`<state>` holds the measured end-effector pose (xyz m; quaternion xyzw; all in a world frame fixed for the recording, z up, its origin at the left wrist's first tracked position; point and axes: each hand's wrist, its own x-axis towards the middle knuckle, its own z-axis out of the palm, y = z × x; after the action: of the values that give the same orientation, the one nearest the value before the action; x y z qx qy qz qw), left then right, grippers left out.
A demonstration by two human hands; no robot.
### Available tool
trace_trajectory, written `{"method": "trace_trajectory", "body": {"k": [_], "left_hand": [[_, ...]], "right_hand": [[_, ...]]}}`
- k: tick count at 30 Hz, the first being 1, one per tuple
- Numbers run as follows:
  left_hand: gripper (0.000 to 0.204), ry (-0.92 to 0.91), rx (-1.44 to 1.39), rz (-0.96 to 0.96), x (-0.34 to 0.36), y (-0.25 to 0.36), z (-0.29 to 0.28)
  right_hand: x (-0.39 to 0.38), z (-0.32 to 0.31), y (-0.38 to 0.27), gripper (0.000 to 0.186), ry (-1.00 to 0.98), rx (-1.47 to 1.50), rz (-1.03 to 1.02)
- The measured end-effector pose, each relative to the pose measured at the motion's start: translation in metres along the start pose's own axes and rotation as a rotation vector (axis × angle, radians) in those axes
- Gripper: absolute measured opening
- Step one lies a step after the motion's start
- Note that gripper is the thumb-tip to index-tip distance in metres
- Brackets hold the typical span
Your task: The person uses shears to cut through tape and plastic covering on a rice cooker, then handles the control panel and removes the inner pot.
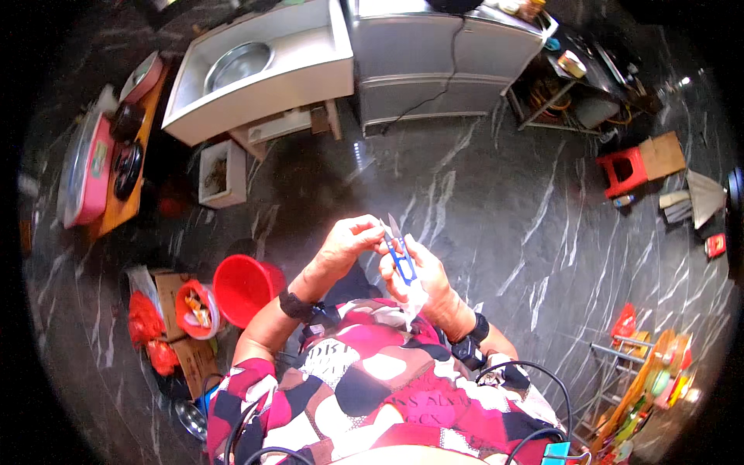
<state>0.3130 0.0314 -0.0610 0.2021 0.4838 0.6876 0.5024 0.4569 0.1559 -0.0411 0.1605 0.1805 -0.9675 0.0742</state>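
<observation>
In front of my chest, my right hand (pixel 428 280) is closed round a pair of small blue-handled thread snips (pixel 405 267). Their two pointed metal blades stand apart and point away from me. My left hand (pixel 350 245) is beside the blades, with thumb and fingers pinched together close to the tips. Whatever sits in that pinch is too small to make out. A crumpled white piece, like tissue or thin cloth (pixel 415 302), hangs below my right palm.
To my left stand a red bucket (pixel 239 291) and a smaller lined bin (pixel 194 310). A white sink (pixel 310 77) and a metal cabinet (pixel 434 77) line the far side. On the right are a red stool (pixel 622 172) and a cluttered rack (pixel 639 380).
</observation>
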Motion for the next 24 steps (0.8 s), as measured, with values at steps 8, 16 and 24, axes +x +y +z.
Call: {"method": "trace_trajectory", "body": {"k": [8, 16, 24], "left_hand": [[0.018, -0.150, 0.173, -0.035, 0.156, 0.028, 0.035], [0.017, -0.080, 0.202, 0.015, 0.356, 0.077, 0.038], [0.020, -0.061, 0.226, 0.043, 0.517, 0.111, 0.089]], "right_hand": [[0.009, -0.062, -0.141, 0.044, 0.002, -0.154, -0.145], [-0.011, -0.140, -0.336, 0.045, 0.301, -0.047, -0.505], [0.016, -0.230, -0.500, 0.036, 0.628, -0.135, -0.525]]}}
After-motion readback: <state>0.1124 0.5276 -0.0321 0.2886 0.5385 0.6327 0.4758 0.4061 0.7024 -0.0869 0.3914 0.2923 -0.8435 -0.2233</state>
